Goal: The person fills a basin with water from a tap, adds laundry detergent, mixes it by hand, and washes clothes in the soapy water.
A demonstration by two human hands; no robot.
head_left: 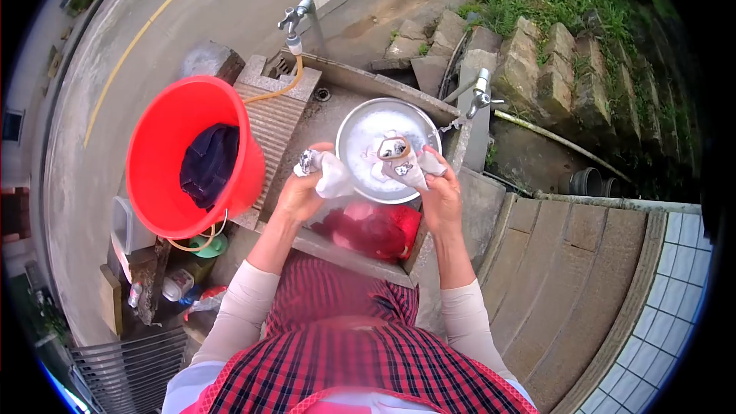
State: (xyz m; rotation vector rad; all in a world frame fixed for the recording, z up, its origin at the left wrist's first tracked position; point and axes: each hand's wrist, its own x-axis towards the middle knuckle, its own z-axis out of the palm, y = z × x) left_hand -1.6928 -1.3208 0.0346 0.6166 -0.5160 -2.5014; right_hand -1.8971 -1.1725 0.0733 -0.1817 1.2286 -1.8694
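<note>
My left hand (301,193) is closed on a wet white sock (334,176) with a dark patterned patch, just left of a metal basin. Over the basin's right side, my right hand (441,188) grips another white sock (406,170) with a dark print. A brown-rimmed opening faces up on that one. Below it, the round metal basin (343,162) holds sudsy water with white foam. The basin stands in a concrete sink (322,119). Nearer to me in the sink lies wet red cloth (372,230).
A large red bucket (146,176) with dark cloth inside stands left on a ribbed washboard slab (268,119). One tap (294,19) with a yellow hose (280,93) rises at the back; another tap (481,96) is at right. Steps (548,261) lie right, bottles (178,285) lower left.
</note>
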